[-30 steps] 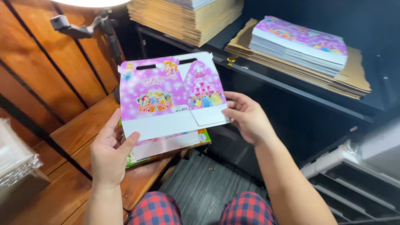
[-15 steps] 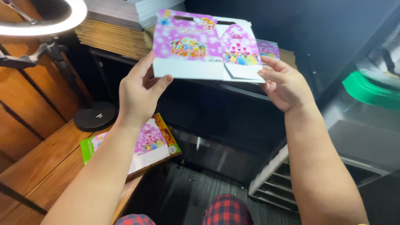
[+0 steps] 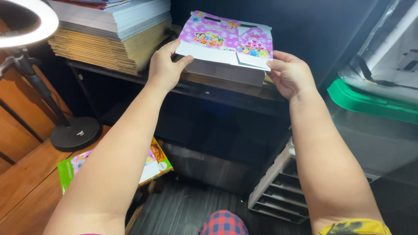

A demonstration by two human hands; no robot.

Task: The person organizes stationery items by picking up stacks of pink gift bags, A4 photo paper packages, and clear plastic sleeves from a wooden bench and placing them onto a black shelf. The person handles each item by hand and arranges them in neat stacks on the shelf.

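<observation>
A flat purple-and-pink cardboard box blank with cartoon pictures and a white lower flap is held out over a stack of similar flat blanks on a dark shelf. My left hand grips its left edge, thumb on top. My right hand grips its right edge. Both arms are stretched forward. The blank lies nearly level, just above the stack's top.
A tall pile of brown and white flat card sheets sits on the shelf at left. A ring light on a round-based stand stands on the wooden table, where printed sheets lie. A green-lidded bin and drawer unit are at right.
Both hands have carried the purple blank from above the wooden table up and forward to the shelf, and lowered it flat over the stack there.
</observation>
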